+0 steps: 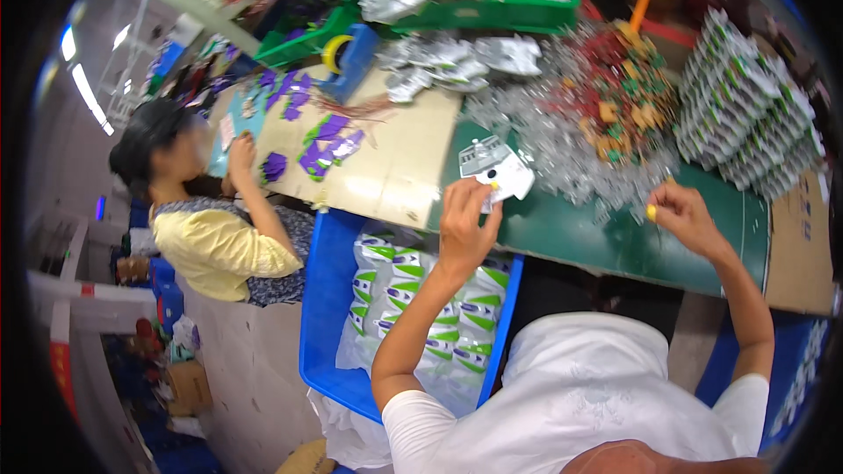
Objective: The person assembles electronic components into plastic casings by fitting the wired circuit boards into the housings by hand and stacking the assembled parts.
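Observation:
My left hand (470, 226) pinches the lower edge of a white plastic piece (502, 168), which has a dark round spot and a grey slotted part at its top. The piece is over the green work surface. My right hand (688, 219) is closed, thumb and fingers together, beside a heap of clear plastic parts (562, 132). What it holds, if anything, is too small to make out. Yellow coverings show on fingertips of both hands.
Red and orange-green small parts (619, 96) lie on the heap. Stacked white-green packs (742, 96) stand at right, silver bags (439, 61) farther back. A blue bin (318, 298) of packed items sits below the table edge. A person in yellow (219, 246) works at left.

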The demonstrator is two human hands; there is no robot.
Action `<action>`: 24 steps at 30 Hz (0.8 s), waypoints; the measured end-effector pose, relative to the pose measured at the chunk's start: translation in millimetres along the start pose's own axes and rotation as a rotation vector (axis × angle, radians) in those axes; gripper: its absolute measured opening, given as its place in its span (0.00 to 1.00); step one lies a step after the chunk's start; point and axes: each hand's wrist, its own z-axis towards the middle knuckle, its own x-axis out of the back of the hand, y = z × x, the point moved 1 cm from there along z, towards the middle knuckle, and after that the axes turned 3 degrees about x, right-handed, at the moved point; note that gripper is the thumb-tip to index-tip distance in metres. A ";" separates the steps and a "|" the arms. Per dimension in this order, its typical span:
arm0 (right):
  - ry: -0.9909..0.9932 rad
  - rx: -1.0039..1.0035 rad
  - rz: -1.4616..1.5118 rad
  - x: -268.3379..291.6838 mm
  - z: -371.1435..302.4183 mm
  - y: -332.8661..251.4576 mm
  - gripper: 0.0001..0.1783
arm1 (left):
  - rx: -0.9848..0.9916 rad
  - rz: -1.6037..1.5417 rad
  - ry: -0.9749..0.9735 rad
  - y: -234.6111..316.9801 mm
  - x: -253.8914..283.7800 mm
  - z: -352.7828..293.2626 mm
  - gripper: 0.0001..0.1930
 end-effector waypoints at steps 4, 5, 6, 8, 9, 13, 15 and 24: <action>0.013 0.000 -0.031 -16.3 0.6 -10.8 0.05 | -0.113 -0.182 -0.147 61.9 -20.2 -46.5 0.18; 0.021 0.052 -0.071 -23.5 0.6 -10.8 0.05 | -0.133 -0.219 -0.216 72.3 -27.0 -55.8 0.18; 0.029 0.101 -0.115 -30.5 -0.4 -7.9 0.05 | -0.138 -0.261 -0.247 79.3 -35.7 -64.2 0.18; -0.024 0.176 -0.185 -42.0 -2.4 -8.1 0.06 | -0.154 -0.220 -0.289 84.1 -46.0 -78.9 0.18; -0.034 0.215 -0.220 -45.9 -1.9 -12.3 0.06 | -0.166 -0.181 -0.285 83.9 -52.3 -80.7 0.19; 0.102 0.449 -0.365 -65.7 -3.2 5.7 0.07 | -0.152 -0.056 -0.307 89.7 -55.8 -80.8 0.18; 0.071 0.505 -0.550 -85.7 -3.5 12.9 0.09 | -0.163 -0.060 -0.337 86.1 -59.4 -85.4 0.18; -0.074 0.579 -0.887 -108.3 2.6 11.1 0.09 | -0.144 -0.294 -0.393 74.5 -50.9 -53.2 0.18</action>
